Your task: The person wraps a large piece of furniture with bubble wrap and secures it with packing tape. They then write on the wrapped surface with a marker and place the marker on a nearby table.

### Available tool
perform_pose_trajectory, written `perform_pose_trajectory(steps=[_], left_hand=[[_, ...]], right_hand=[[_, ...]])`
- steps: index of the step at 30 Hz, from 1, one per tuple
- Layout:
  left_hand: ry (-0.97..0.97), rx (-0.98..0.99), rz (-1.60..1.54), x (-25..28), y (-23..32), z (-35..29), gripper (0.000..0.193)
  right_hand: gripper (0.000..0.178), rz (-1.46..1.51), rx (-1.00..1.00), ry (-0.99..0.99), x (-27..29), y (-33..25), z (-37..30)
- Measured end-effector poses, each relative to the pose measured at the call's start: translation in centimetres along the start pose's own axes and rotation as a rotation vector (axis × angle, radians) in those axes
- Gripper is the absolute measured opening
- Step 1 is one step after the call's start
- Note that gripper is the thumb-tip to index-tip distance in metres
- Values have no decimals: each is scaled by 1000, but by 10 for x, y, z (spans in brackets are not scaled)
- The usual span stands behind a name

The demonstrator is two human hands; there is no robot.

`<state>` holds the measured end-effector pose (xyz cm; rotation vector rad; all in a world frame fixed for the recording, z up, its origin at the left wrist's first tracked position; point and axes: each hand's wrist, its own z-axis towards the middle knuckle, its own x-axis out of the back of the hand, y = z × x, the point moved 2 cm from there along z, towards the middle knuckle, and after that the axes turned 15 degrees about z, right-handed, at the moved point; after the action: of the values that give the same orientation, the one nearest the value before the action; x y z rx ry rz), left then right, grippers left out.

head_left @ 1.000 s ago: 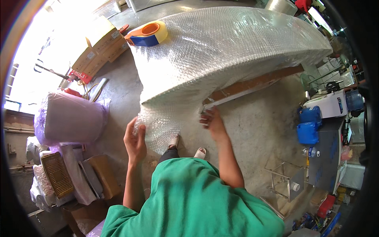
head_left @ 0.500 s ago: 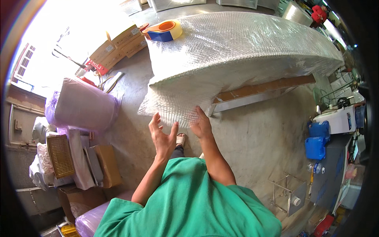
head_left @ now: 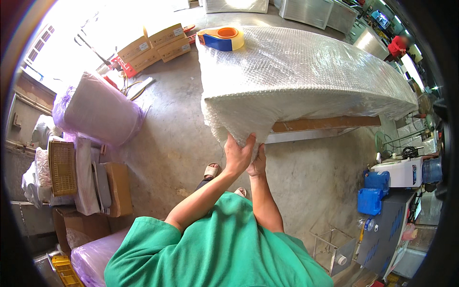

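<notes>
A long piece wrapped in clear bubble wrap (head_left: pixel 306 62) stretches across the upper middle and right. From its near left end a loose flap of bubble wrap (head_left: pixel 241 117) hangs down toward me. My left hand (head_left: pixel 238 154) is closed on the lower part of this flap, thumb and fingers gathering the sheet. Just beside it, slightly lower and to the right, my right hand (head_left: pixel 257 165) grips the flap's lower edge; its fingers are partly hidden. On top of the wrapped piece, at its far left corner, lies a tape dispenser (head_left: pixel 217 43) with an orange core and a blue side.
A brown-topped support (head_left: pixel 325 125) stands beneath the wrapped piece. Cardboard boxes (head_left: pixel 165 43) lie at the far left, near a purple-wrapped bundle (head_left: pixel 103 107). A yellow basket (head_left: pixel 62 167) leans at left. Blue jugs (head_left: pixel 370 200) stand at right. A person in red (head_left: pixel 397 46) is far right.
Both hands have moved right and come close together, drawing the flap into a narrower bunch. The left hand, spread before, has closed on the wrap. The whole view has shifted somewhat.
</notes>
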<state>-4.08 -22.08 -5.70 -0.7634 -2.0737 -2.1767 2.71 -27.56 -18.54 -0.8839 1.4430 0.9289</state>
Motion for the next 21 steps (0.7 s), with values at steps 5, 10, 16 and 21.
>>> perform_pose_trajectory(steps=[5,10,16,21], left_hand=[[-279,-26,-304,18,-42,18,29],[-581,13,-140,47,-44,35,30],[-141,-88,-68,98,-56,24,33],[239,-449,298,122,-1,51,12]], right_hand=[[49,-135,150,-13,11,12,-2],[48,-352,71,114,19,26,-5],[56,-177,-32,72,-7,44,-2],[54,-127,-123,101,7,51,-5]])
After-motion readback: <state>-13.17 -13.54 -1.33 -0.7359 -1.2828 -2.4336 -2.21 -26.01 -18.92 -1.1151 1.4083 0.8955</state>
